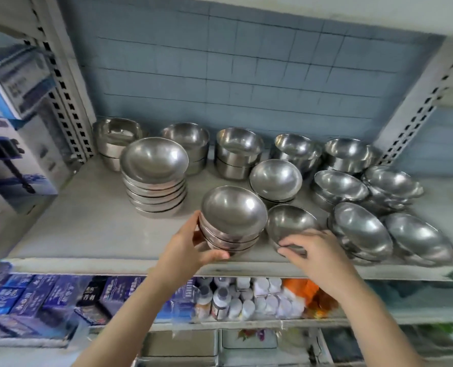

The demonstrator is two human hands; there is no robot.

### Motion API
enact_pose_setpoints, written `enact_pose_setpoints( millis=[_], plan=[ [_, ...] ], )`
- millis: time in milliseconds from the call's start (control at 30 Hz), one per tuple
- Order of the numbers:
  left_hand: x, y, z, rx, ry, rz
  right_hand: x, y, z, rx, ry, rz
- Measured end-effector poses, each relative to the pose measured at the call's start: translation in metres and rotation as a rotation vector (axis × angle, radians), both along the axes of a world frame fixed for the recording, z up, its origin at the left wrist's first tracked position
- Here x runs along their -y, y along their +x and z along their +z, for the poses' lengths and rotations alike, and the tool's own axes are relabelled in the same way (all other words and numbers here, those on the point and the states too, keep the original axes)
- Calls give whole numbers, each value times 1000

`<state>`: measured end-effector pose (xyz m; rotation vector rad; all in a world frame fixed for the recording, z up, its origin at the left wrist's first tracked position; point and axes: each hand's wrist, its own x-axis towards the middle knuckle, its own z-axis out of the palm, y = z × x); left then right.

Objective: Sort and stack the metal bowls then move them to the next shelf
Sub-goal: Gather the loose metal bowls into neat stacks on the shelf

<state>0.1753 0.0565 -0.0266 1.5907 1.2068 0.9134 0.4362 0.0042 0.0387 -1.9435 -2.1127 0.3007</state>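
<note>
Gleaming steel bowls crowd the shelf (87, 229)! A short stack (233, 221) sits upright at the near edge, with a single bowl (290, 223) just right of it. There's a tall stack (155, 178) left, the far row (240, 152) standing neat, and leaning piles (363, 231) tipping at right.

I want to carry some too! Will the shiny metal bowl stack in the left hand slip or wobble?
Probably stiff and light: the short stack of shiny round metal bowls looks thin-walled. Polished sides may slip in the left hand. Nested bowls could slide apart if tilted.
</note>
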Motion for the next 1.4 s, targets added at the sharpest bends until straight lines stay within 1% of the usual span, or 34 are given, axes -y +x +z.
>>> enact_pose_setpoints(
  millis=[33, 100, 167, 200, 267, 333, 400, 433, 533, 600, 733, 800, 900, 967, 1000, 1067, 1100, 1167, 1233, 1300, 1400],
  plan=[
    [-2, 2, -1, 10, -12, 6, -1, 1, 1, 46, 6, 48],
    [-6, 0, -2, 14, -20, 21, -3, 3, 3, 78, 8, 105],
    [-13, -5, -2, -17, -11, 39, -3, 5, 5, 74, 59, 113],
    [-16, -8, -1, -38, -10, 38, -3, 8, 4, 57, 115, 100],
    [-20, -12, 1, -75, -12, 13, -2, 16, 6, -8, 228, 59],
    [-22, -16, 2, -76, -24, -3, -1, 24, 13, -133, 280, 22],
    [-20, -15, 0, -64, -36, 6, 2, 22, 24, -242, 355, 37],
    [-20, -14, 0, -57, -39, 6, 1, 16, 30, -259, 411, 66],
    [-20, -15, 2, -32, -48, 2, -12, -12, 40, -183, 567, 197],
    [-19, -15, 1, -24, -38, 6, -27, -31, 38, -132, 631, 291],
    [-11, -10, -2, -86, 33, 66, -40, -57, 14, -60, 598, 415],
    [-8, -9, 0, -107, 61, 93, -39, -59, 3, -37, 571, 441],
    [-10, -10, -1, -112, 59, 91, -38, -56, 0, -71, 533, 450],
    [-10, -11, -3, -110, 55, 82, -39, -51, 5, -144, 507, 462],
    [-10, -12, -3, -111, 47, 83, -40, -47, 8, -203, 489, 441],
    [-10, -12, -3, -109, 27, 80, -49, -31, 14, -279, 461, 317],
    [-10, -11, -3, -101, 20, 78, -57, -20, 14, -263, 437, 235],
    [-10, -11, -3, -85, 15, 83, -75, 6, 9, -166, 291, 108],
    [-10, -10, -2, -84, 13, 87, -89, 23, 0, -92, 141, 58],
    [-11, -10, 0, -91, 14, 84, -96, 29, -8, -47, 144, 82],
    [-9, -9, 1, -103, 16, 81, -101, 31, -14, -35, 241, 89]
  ],
)
